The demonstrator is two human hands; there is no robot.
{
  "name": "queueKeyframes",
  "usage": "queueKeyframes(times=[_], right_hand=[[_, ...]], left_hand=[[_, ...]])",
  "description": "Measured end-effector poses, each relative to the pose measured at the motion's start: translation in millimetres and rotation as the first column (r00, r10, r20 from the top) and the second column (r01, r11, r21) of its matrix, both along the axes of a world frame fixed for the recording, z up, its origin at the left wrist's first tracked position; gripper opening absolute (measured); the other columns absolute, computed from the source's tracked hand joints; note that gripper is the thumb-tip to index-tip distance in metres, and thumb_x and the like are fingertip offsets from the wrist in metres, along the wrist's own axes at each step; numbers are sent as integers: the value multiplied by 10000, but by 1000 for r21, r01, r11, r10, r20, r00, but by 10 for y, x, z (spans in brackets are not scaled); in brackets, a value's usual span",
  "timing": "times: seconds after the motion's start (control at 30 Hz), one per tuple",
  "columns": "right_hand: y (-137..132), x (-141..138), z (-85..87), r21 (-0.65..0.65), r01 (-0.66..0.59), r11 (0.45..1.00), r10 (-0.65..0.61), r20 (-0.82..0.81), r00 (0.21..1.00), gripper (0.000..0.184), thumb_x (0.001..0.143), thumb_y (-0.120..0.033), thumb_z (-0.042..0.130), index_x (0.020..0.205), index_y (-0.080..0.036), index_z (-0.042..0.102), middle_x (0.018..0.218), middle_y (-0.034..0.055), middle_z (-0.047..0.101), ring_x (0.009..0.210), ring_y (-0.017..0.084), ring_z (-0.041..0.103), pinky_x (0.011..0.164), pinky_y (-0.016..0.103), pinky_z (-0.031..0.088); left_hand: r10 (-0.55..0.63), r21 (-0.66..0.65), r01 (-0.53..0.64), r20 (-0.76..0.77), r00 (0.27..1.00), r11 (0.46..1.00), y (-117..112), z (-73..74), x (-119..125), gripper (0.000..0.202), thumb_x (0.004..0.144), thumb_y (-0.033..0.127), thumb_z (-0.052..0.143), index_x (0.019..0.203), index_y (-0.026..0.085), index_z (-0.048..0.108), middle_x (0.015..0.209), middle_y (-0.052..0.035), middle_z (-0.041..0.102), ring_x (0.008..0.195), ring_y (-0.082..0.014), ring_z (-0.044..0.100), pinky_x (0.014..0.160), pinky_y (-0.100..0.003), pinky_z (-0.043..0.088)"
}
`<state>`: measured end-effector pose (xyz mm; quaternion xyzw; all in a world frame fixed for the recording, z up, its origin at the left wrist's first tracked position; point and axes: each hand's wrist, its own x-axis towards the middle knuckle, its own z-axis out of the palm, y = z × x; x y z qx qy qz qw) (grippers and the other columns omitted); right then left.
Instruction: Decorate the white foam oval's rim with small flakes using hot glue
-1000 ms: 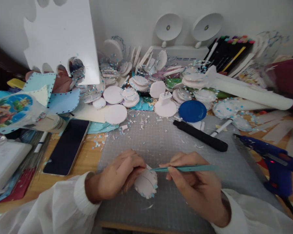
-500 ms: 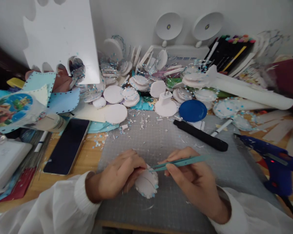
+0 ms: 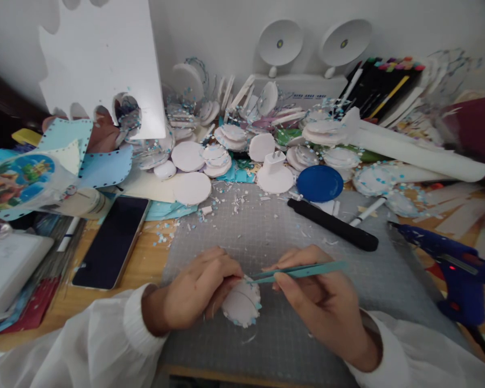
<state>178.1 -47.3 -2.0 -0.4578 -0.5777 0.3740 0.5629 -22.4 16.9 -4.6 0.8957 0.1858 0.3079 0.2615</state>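
My left hand (image 3: pixel 200 291) is closed around a white foam disc (image 3: pixel 240 306) with small blue bits along its edge, held tilted just above the grey cutting mat (image 3: pixel 275 237). My right hand (image 3: pixel 315 299) pinches teal tweezers (image 3: pixel 299 271). The tweezer tips touch the disc's upper rim, beside my left fingertips. Both white sleeves reach in from the bottom edge.
A black phone (image 3: pixel 111 242) lies at the mat's left. A black knife handle (image 3: pixel 333 224), a white pen (image 3: pixel 367 211) and a blue lid (image 3: pixel 319 183) sit at the mat's far right. A blue glue gun (image 3: pixel 452 267) lies to the right. Several white discs (image 3: pixel 192 187) pile up behind.
My right hand tilted the tweezers so the handle end points more upward, and shifted slightly left. The disc and my left hand stayed almost still.
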Motion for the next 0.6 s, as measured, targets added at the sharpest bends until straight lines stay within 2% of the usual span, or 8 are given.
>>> queueKeyframes(times=[0.2, 0.37, 0.5, 0.6], right_hand=[[24, -14, -2, -64, 40, 997, -46, -87, 995, 96, 844, -131, 605, 865, -224, 612, 767, -6, 641, 625, 110, 635, 564, 216, 560], [34, -11, -17, -85, 67, 994, -70, -34, 997, 66, 834, -155, 631, 822, -220, 621, 747, -12, 632, 625, 101, 631, 558, 192, 544], [40, 7, -13, -105, 84, 991, -92, -71, 993, 34, 843, -185, 628, 836, -217, 616, 754, -8, 642, 580, 107, 623, 515, 209, 537], [75, 62, 0, -64, 194, 979, -197, -45, 979, 35, 835, -197, 647, 846, -213, 618, 741, -12, 646, 594, 115, 632, 532, 225, 533]], left_hand=[[36, -15, -36, -8, 999, 999, -13, -27, -9, 113, 908, 81, 423, 966, 171, 460, 707, -14, 540, 613, -132, 497, 550, -226, 422], [50, -19, -50, -35, 998, 999, -17, -24, -13, 96, 913, 98, 426, 961, 169, 468, 743, -27, 574, 639, -133, 506, 573, -230, 430], [56, -47, -59, -69, 996, 997, -21, -10, -9, 85, 928, 116, 412, 950, 172, 472, 760, -26, 586, 650, -130, 521, 582, -226, 433], [60, -68, -68, -110, 992, 995, -21, -23, -6, 75, 933, 128, 422, 942, 177, 478, 761, -17, 587, 665, -129, 533, 593, -221, 439]])
